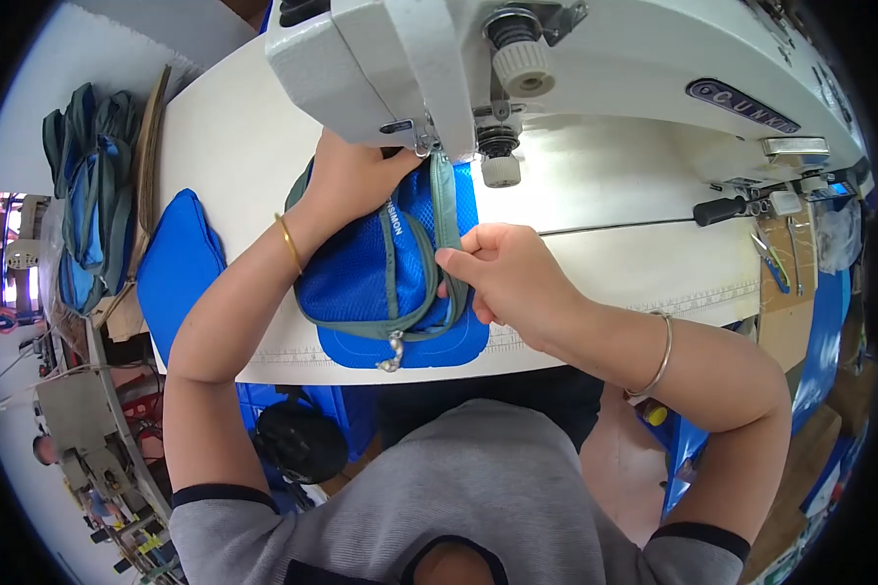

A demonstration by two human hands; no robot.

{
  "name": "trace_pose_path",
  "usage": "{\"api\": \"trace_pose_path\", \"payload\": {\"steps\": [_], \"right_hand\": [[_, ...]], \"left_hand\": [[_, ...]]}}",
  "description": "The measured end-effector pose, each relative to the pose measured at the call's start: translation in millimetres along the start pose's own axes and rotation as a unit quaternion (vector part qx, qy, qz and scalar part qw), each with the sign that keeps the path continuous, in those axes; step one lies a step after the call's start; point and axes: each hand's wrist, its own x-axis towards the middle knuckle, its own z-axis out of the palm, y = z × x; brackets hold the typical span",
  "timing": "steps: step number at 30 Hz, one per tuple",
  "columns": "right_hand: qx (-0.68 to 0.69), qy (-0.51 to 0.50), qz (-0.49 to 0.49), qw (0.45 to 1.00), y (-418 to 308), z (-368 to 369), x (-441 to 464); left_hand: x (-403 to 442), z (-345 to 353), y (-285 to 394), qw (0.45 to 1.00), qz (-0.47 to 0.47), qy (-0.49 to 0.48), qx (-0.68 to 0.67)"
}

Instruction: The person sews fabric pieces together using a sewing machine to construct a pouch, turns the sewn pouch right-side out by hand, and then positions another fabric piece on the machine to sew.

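Blue pouch (346,273) lay partly under the sewing-machine head (361,78), its green strip (445,210) running lengthwise bodyward from there. Left hand (346,180), nearer the head, touched the pouch, closure unclear; right hand (517,283), farther bodyward, pinched the strip.

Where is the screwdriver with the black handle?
In the head view, the screwdriver lies on the right side of the white sewing table, its shaft pointing left toward the blue bag.
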Motion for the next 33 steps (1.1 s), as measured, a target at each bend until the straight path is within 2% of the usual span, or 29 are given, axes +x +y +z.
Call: {"api": "trace_pose_path", "payload": {"steps": [3,5,6,8,9,11,12,13,15,20,27,29,30,31,32,33], "right_hand": [[0.008,-0.004,-0.004,1.000,-2.6,1.5,-4.2],[0.149,0.024,0.027,0.988,-7.4,0.4,-5.7],[0.148,0.024,0.027,0.988,-6.2,0.2,-4.6],[0.142,0.041,0.006,0.989,-2.2,-0.5,-1.2],[0.142,0.043,0.006,0.989,-1.7,-0.3,-0.8],[0.109,0.059,-0.008,0.992,-1.5,1.7,0.3],[0.109,0.059,-0.008,0.992,-0.9,2.4,1.5],[0.103,0.065,-0.013,0.992,-0.3,3.0,3.0],[0.097,0.069,-0.017,0.993,-1.0,2.4,4.2],[0.007,0.019,0.018,1.000,-10.1,-1.8,1.5],[-0.012,-0.004,0.034,0.999,-10.5,-4.6,5.6],[-0.143,-0.016,-0.007,0.990,-12.2,-9.7,0.6],[-0.147,-0.017,-0.007,0.989,-7.5,-10.8,-4.3],[-0.375,0.026,-0.180,0.909,1.6,-10.9,-12.2],[-0.569,0.064,-0.339,0.746,9.0,-10.1,-17.1],[-0.514,0.072,-0.270,0.811,13.9,-8.8,-18.4]], "left_hand": [[-8.6,-13.3,10.7,0.999,-0.017,-0.018,-0.033],[-12.8,-18.4,13.9,0.999,-0.008,-0.048,-0.023],[-15.8,-20.0,14.6,0.999,-0.009,-0.047,-0.024],[-21.7,-22.8,16.0,0.997,0.073,-0.012,0.016],[-26.1,-23.9,18.4,0.997,0.074,-0.013,0.015],[-33.0,-27.2,22.6,0.984,0.168,0.025,0.048],[-31.8,-30.7,23.3,0.963,0.266,0.030,0.043],[-30.9,-32.4,28.2,0.962,0.266,0.030,0.042],[-31.5,-33.2,38.7,0.952,0.300,-0.037,0.036],[-34.7,-27.9,42.4,0.958,0.268,-0.073,0.069],[-37.7,-27.0,46.5,0.960,0.244,-0.106,0.086],[-41.8,-22.1,45.6,0.962,0.236,-0.106,0.085],[-45.1,-17.6,44.8,0.964,0.237,-0.083,0.088],[-48.4,-13.9,45.2,0.966,0.236,-0.058,0.092],[-51.8,-12.2,47.1,0.968,0.227,-0.054,0.094],[-53.1,-10.9,48.6,0.969,0.221,-0.049,0.094]]}}
